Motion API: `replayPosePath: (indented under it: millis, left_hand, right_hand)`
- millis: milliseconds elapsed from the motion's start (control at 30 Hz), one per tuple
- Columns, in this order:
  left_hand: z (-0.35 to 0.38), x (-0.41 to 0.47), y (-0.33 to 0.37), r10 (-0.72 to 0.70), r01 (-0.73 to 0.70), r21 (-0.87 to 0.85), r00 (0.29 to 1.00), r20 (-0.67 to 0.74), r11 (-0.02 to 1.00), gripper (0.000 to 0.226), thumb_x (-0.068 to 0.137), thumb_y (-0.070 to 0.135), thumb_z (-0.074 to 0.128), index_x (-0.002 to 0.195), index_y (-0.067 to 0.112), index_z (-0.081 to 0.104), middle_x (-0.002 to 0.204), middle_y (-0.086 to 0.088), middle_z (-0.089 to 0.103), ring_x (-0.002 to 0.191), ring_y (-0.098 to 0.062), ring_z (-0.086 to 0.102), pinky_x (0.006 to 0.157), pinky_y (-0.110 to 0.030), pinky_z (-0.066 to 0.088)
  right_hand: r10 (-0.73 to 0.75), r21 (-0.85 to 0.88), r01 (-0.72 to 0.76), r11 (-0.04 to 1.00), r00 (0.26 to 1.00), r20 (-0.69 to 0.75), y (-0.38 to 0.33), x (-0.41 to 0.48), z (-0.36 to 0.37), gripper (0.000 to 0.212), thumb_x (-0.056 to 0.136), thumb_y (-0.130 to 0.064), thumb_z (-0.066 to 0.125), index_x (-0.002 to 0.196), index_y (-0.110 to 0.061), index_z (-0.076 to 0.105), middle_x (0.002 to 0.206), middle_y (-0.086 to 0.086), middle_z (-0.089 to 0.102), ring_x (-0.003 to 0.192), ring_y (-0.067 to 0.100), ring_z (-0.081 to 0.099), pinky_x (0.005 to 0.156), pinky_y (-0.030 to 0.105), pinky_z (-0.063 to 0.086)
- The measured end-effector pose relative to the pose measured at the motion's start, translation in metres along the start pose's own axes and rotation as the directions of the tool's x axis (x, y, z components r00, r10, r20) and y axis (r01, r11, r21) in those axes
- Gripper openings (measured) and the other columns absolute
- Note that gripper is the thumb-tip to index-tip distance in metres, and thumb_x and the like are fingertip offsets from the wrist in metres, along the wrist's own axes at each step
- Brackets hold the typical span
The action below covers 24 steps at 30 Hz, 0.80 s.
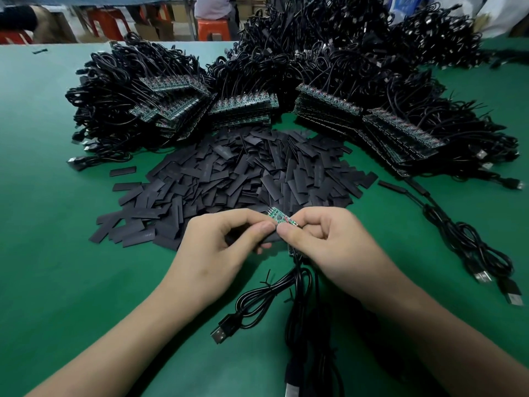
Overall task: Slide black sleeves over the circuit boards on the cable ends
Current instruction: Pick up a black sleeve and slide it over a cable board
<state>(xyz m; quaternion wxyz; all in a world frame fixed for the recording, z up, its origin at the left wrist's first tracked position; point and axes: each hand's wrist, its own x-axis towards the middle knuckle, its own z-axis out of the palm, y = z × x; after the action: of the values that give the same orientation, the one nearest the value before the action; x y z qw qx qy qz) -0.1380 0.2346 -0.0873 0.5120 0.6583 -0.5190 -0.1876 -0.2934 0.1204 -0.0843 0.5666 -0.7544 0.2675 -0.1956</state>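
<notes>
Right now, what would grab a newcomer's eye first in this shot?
Front centre, the left hand and right hand pinch a small green circuit board. Behind them a heap of flat black sleeves lies on the green table; beyond it rise mounds of tangled black cables with stacked boards.

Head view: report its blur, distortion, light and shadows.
Head view: soft, even light, no glare; faint shadows lie on the table under the left hand, right hand and loose cable; the wide lens stretches the lower corners; the circuit board that both hands pinch is sharp, the stools behind are soft.
</notes>
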Motion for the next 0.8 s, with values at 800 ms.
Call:
replayPosePath:
  millis: [800]
  left_hand:
    - [-0.012, 0.0, -0.003, 0.193, -0.169, 0.204, 0.976, -0.105, 0.964, 0.016, 0.081, 0.039, 0.073, 0.097, 0.04, 0.075, 0.087, 0.024, 0.075, 0.079, 0.0, 0.071, 0.067, -0.014, 0.055]
  right_hand:
    - [-0.054, -0.099, 0.057, 0.993, 0.998, 0.032, -0.001, -0.004, -0.014, 0.033, 0.101, -0.039, 0.057, 0.083, -0.015, 0.07, 0.055, 0.002, 0.03, 0.049, 0.014, 0.021, 0.045, 0.02, 0.018]
